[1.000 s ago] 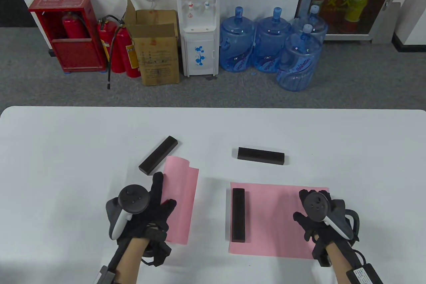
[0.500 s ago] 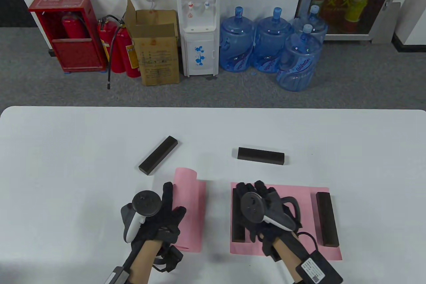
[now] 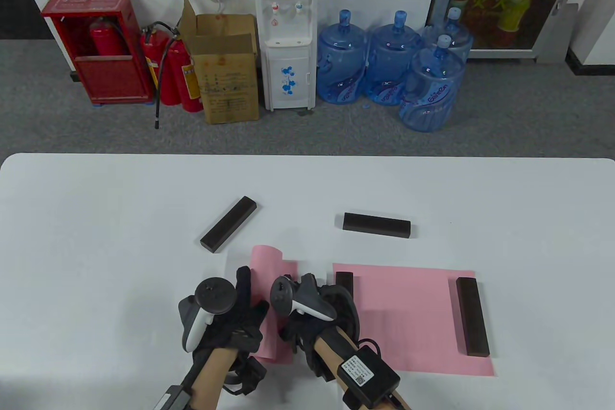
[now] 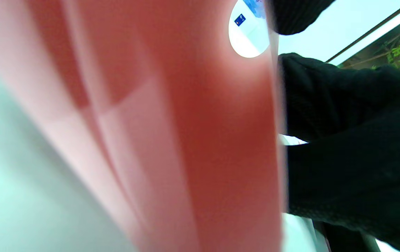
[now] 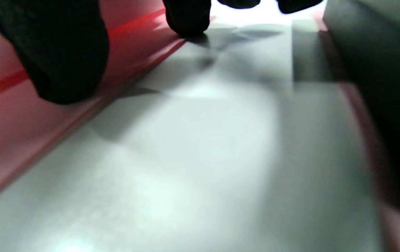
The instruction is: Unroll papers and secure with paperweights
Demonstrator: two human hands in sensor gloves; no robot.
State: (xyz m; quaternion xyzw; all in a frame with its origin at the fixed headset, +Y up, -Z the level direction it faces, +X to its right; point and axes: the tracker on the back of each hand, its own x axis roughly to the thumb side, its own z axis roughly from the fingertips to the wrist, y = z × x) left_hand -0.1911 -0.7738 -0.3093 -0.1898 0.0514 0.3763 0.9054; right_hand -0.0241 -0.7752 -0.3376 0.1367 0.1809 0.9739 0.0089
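White table (image 3: 96, 218): left hand (image 3: 230, 319) rests flat on curled pink paper roll (image 3: 276, 280); right hand (image 3: 312, 309) touches roll's edge, grip unclear.

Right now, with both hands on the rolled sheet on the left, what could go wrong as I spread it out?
1. The curled pink paper sheet may spring back into a roll if either the left hand or the right hand lifts.
2. Both free dark rectangular paperweight bars, the angled one and the level one, lie beyond the paper, so fetching one needs a hand off it.
3. The right forearm hangs over the flat pink paper sheet and its left dark bar; it could nudge them.
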